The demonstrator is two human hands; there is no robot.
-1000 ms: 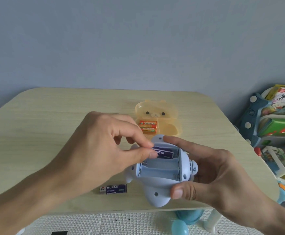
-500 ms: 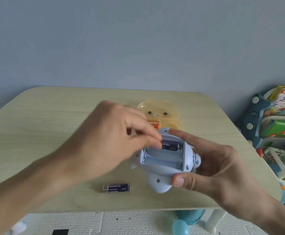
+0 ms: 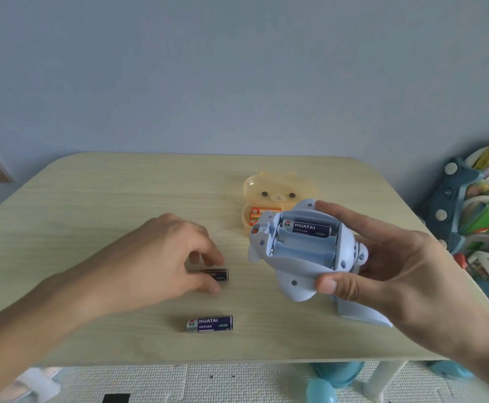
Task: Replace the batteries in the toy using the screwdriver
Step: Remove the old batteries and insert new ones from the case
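On the pale wooden table (image 3: 92, 213), the left hand (image 3: 164, 257) curled round an AA battery (image 3: 218, 275) at 9 o'clock of the toy (image 3: 290, 274), which the right hand (image 3: 397, 271) gripped aloft by its shell edges, judged best for light, slick, rigid plastic.

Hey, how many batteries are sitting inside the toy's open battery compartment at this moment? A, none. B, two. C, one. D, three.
C: a single purple battery lies in the far slot of the toy, which the right hand holds, and the nearer slots are bare.
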